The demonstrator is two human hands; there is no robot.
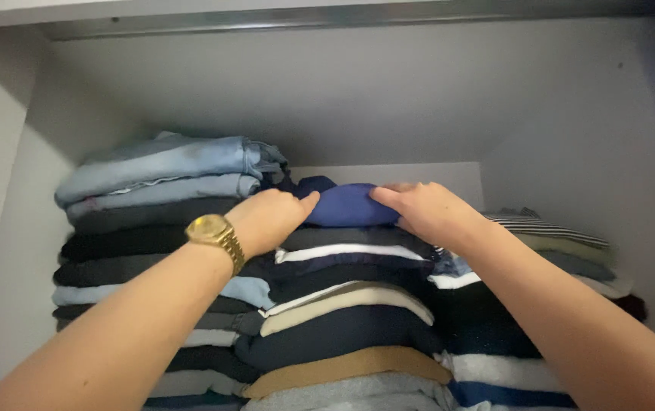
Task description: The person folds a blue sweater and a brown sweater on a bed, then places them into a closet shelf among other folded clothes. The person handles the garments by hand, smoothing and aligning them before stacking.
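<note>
Both arms reach up, left hand and right hand each clamped on the folded navy garment topping the middle clothes stack.

Bare forearms, seemingly gold wristwatch

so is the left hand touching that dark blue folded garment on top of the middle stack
Touching: the head view shows the left hand with its thumb pressed against the dark blue garment.

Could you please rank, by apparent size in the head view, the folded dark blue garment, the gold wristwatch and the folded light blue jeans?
1. Folded light blue jeans, largest.
2. Folded dark blue garment, partly covered by both hands.
3. Gold wristwatch, smallest.
</note>
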